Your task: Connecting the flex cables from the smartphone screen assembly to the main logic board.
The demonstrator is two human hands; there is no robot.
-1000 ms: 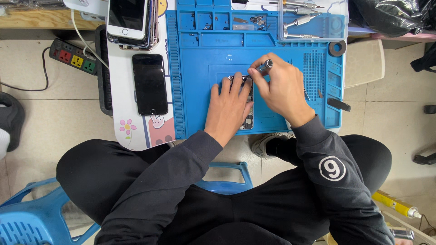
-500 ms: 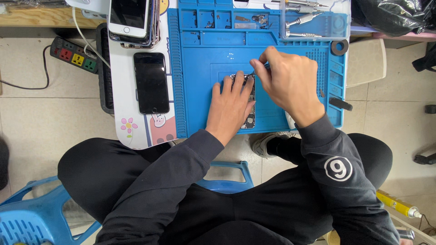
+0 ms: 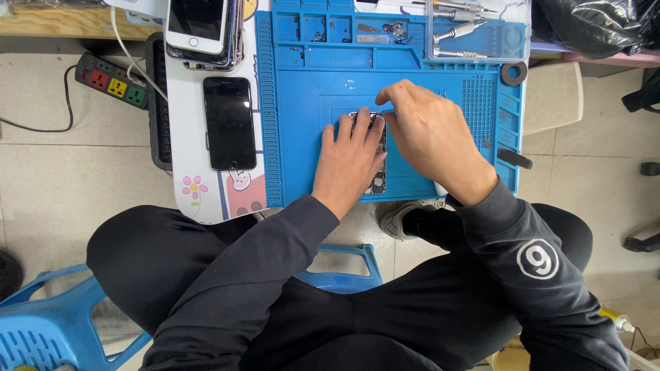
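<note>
An opened phone body (image 3: 379,175) lies on the blue repair mat (image 3: 295,137) in the head view. My left hand (image 3: 350,161) rests flat on it with fingers spread, pressing it down. My right hand (image 3: 430,137) comes in from the right. Its thumb and forefinger are pinched together at the phone's top edge. Only a thin bit of the screwdriver (image 3: 393,111) shows at the fingertips; the rest is hidden in the hand.
A black phone (image 3: 229,122) lies on a white cartoon mat left of the blue one, with a stack of phones (image 3: 203,31) above it. There are also a power strip (image 3: 113,81), a clear tool box (image 3: 474,31), a black ring (image 3: 513,72) and a blue stool (image 3: 41,323).
My right hand has slid left and down so its fingertips sit at the phone's top edge, and the screwdriver's dark end is no longer visible. The left hand stays on the phone.
</note>
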